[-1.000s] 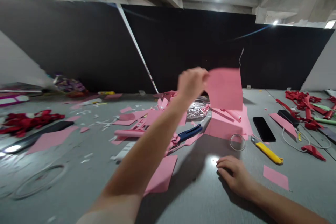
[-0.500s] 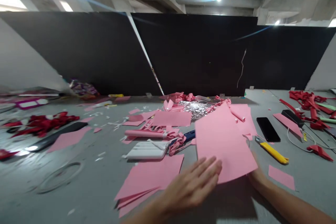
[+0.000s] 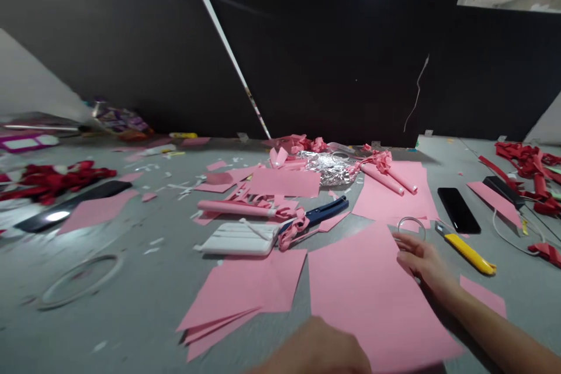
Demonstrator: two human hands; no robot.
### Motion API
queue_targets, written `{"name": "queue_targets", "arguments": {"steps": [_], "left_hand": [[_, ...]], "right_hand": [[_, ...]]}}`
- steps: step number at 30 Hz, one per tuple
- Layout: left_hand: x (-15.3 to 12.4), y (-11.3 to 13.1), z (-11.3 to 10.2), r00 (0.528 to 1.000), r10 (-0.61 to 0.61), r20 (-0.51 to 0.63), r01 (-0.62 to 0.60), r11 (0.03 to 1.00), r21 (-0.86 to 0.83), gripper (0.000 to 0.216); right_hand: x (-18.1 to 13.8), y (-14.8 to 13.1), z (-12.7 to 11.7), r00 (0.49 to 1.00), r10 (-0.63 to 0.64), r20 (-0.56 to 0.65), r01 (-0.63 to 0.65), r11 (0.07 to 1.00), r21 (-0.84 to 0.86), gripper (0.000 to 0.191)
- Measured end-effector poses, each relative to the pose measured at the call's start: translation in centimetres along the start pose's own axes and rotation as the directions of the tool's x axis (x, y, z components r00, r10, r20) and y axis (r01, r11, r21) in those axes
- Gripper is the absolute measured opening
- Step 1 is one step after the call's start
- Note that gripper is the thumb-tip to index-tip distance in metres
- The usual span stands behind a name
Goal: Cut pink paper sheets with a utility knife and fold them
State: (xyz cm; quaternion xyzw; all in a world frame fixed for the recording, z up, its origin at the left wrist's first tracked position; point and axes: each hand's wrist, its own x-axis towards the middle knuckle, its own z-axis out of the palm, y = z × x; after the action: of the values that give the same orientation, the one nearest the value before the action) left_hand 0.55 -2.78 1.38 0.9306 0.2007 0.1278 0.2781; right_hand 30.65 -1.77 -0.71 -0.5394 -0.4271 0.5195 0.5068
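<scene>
A large pink paper sheet (image 3: 372, 298) lies flat on the grey table (image 3: 144, 315) in front of me. My right hand (image 3: 423, 260) rests on the sheet's right edge, fingers stretched out and apart. My left hand (image 3: 318, 350) is at the bottom edge of the view, near the sheet's near-left corner; only its back shows and its fingers are hidden. A stack of pink sheets (image 3: 245, 292) lies just left of the large sheet.
A yellow utility knife (image 3: 467, 251), a clear tape ring (image 3: 411, 226) and a black phone (image 3: 458, 210) lie to the right. Blue-handled scissors (image 3: 324, 210), a white box (image 3: 239, 239), pink paper rolls (image 3: 388, 178), foil (image 3: 328, 169) and scraps lie beyond. Red paper strips (image 3: 48, 178) sit far left.
My left hand lifted a pink sheet from the far pile, brought it toward me and laid it flat. My right hand moved onto the sheet's right edge. The camera tilted downward.
</scene>
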Motion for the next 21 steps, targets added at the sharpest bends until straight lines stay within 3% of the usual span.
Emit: {"name": "queue_targets", "arguments": {"steps": [4, 7, 11, 16, 18, 21], "left_hand": [[2.6, -1.9, -5.0, 0.970, -0.245, 0.004, 0.245, 0.969, -0.021, 0.035], [5.0, -4.5, -7.6, 0.944, -0.319, -0.082, 0.326, 0.941, 0.093, 0.028], [6.4, -6.9, -7.6, 0.941, -0.316, -0.122, 0.333, 0.930, 0.155, 0.024], [5.4, -6.2, -7.5, 0.944, -0.326, -0.061, 0.331, 0.937, 0.116, 0.016], [4.9, -5.5, -8.5, 0.937, -0.348, -0.019, 0.349, 0.935, 0.065, 0.012], [4.8, -4.8, -10.1, 0.918, -0.396, 0.029, 0.397, 0.915, -0.067, 0.025]], "right_hand": [[0.1, -0.2, 0.1, 1.000, 0.005, 0.030, -0.004, 1.000, -0.020, 0.056], [-0.3, -0.5, 0.1, 0.999, 0.000, 0.043, 0.003, 0.999, -0.051, 0.048], [-0.9, -0.9, 0.4, 0.997, -0.001, 0.083, 0.004, 0.999, -0.038, 0.070], [-0.8, -0.4, 0.8, 0.994, -0.086, 0.067, 0.094, 0.987, -0.133, 0.041], [-0.7, -0.1, 0.9, 0.994, -0.086, 0.066, 0.095, 0.986, -0.140, 0.036], [-0.8, -0.1, 0.8, 0.994, -0.083, 0.076, 0.094, 0.985, -0.148, 0.038]]}}
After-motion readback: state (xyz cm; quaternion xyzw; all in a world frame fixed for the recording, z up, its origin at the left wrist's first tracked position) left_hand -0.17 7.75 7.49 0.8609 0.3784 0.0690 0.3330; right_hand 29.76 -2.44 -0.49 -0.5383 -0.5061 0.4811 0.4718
